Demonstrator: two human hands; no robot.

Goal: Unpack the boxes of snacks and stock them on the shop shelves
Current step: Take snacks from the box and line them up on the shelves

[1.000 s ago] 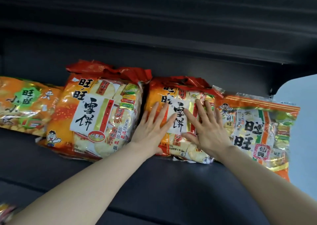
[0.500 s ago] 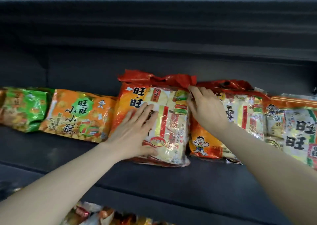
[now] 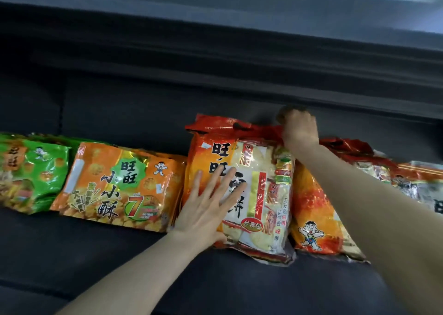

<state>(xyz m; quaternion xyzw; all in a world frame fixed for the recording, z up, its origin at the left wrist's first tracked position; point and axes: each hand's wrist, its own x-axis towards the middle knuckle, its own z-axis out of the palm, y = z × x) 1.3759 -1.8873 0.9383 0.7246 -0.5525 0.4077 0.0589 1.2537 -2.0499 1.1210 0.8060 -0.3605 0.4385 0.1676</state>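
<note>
A large red-and-orange rice cracker bag [image 3: 254, 170] leans against the back of the dark shelf [image 3: 215, 278]. My left hand [image 3: 206, 209] presses flat on the bag's front, fingers spread. My right hand [image 3: 298, 128] grips the red top edge of that bag at its right corner, fingers curled over it. A second bag of the same kind [image 3: 318, 221] lies just right of it, partly under my right forearm.
Left of the big bag lie an orange snack bag [image 3: 119, 190] and a green snack bag [image 3: 28, 170]. Another pack [image 3: 422, 187] shows at the far right. The upper shelf's edge [image 3: 239, 50] hangs close above. Bare shelf floor lies in front.
My left hand went from the right cracker bag to the left one and now lies flat on it. My right hand climbed to the bag's top right corner and gripped it. The view shifted left.
</note>
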